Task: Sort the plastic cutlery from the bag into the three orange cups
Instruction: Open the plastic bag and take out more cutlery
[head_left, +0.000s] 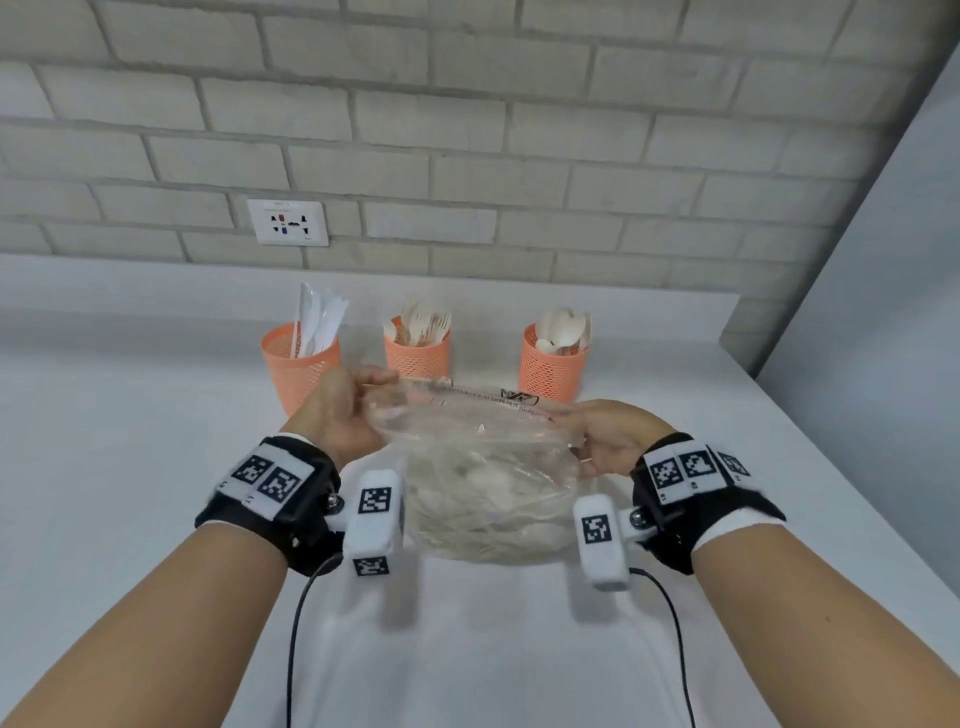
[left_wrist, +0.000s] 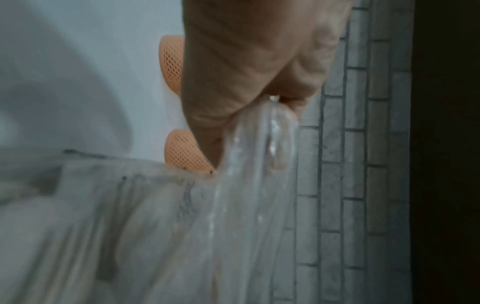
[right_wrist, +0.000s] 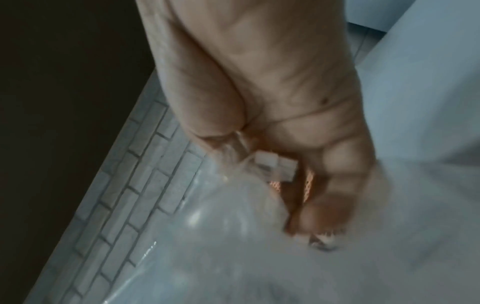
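Clear bag (head_left: 483, 467) of pale cutlery at centre of white worktop (head_left: 156, 441). Left hand (head_left: 340, 410) pinches its mouth at 10 o'clock, right hand (head_left: 605, 434) at 2. Three orange cups (head_left: 417, 353) at 12, already holding cutlery.

Setting: kitchen-like or test corner. White worktop (head_left: 156, 467) against painted brick wall (head_left: 467, 130); wall socket (head_left: 288, 222) above the worktop's back edge.
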